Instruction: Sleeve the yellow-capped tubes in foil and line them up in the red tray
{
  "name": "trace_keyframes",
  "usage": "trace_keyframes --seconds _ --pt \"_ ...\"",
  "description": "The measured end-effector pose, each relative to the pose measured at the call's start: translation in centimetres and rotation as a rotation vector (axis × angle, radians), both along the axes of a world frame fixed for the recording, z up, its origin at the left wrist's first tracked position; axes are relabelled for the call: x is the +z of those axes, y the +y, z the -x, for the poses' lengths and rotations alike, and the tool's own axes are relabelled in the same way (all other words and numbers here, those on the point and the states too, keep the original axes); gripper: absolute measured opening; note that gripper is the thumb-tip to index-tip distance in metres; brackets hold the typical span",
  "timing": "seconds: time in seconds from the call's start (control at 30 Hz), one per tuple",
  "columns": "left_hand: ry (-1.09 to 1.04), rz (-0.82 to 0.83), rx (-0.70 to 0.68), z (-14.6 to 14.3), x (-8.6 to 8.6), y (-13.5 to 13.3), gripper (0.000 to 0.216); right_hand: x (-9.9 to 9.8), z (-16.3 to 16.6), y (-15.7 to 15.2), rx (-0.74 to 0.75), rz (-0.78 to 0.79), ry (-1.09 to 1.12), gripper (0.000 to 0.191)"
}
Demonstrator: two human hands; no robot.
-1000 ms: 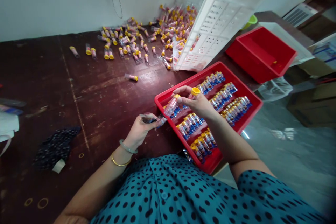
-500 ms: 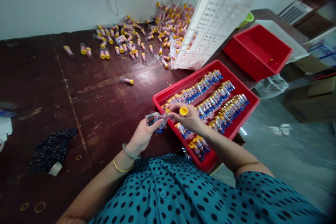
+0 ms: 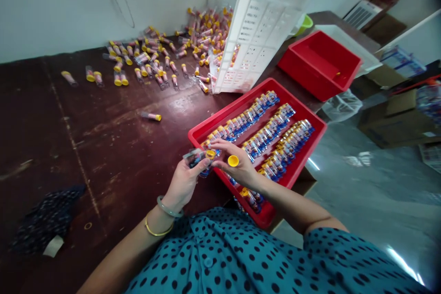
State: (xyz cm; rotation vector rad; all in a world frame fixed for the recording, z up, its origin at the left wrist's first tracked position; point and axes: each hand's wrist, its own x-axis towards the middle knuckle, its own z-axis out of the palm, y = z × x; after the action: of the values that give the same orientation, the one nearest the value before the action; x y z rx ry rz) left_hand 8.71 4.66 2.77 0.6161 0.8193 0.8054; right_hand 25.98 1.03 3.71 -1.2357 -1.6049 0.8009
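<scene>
My left hand (image 3: 182, 179) is closed on a clear plastic packet with blue print (image 3: 195, 158), thumb on top. At the packet's right end a yellow-capped tube (image 3: 210, 153) shows its cap beside my left thumb. My right hand (image 3: 243, 170) is just to the right, thumb and forefinger parted around that cap; whether they touch it I cannot tell. A second yellow cap (image 3: 233, 161) sticks out of my right hand's curled fingers, its tube hidden in the grip. Below and right of both hands, a shallow red tray (image 3: 319, 140) holds rows of packed tubes (image 3: 265, 135).
Many loose yellow-capped tubes (image 3: 160, 64) lie along the wall, and a single tube (image 3: 151, 116) lies nearer. A tall white plastic basket (image 3: 248, 41) stands behind the tray. Farther right is a deep red bin (image 3: 320, 64). Dark cloth (image 3: 48, 218) lies at the table's left.
The view has turned right, so things sit farther left. My right thumb and forefinger, pinched at the tube's cap before, have spread apart around it. The cap now faces up more.
</scene>
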Motion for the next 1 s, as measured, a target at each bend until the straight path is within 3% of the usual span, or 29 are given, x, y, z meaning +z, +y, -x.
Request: trace_keyframes --seconds 0.17,0.23,0.4,0.53,0.6,0.73,0.83,0.9,1.0 --pt "-0.064 0.157 0.061 -0.9 0.7 0.1 0.035 -0.5 0.0 -1.0 0.034 -0.026 -0.116 0.089" --pt "-0.056 0.163 0.046 -1.2 0.8 0.0 0.037 -0.9 0.2 -1.4 0.062 -0.012 -0.14 0.097" --pt "-0.081 0.135 0.051 -1.5 1.1 -0.3 0.039 -1.7 0.2 -1.8 0.044 -0.05 -0.184 0.085" --pt "-0.082 0.13 0.072 -1.3 1.1 -0.2 0.039 -1.0 0.1 -1.5 0.048 -0.013 -0.12 0.084" --pt "-0.047 0.096 0.084 -1.3 1.0 -0.2 0.04 -0.4 0.1 -1.0 0.015 0.068 -0.006 0.081" --pt "0.084 -0.028 0.065 -1.7 0.3 -0.3 0.036 0.5 0.4 0.0 -0.067 0.283 0.276 0.04" --pt "0.093 -0.014 0.02 -2.3 0.0 0.0 0.038 0.4 -0.9 1.2 -0.04 0.459 0.353 0.04" --pt "0.06 0.051 -0.016 -2.4 0.0 0.3 0.038 0.4 -3.4 2.5 -0.077 0.51 0.303 0.045" --pt "0.06 0.096 -0.093 -2.1 0.2 0.7 0.039 0.6 -9.0 5.4 -0.328 0.424 -0.062 0.051"
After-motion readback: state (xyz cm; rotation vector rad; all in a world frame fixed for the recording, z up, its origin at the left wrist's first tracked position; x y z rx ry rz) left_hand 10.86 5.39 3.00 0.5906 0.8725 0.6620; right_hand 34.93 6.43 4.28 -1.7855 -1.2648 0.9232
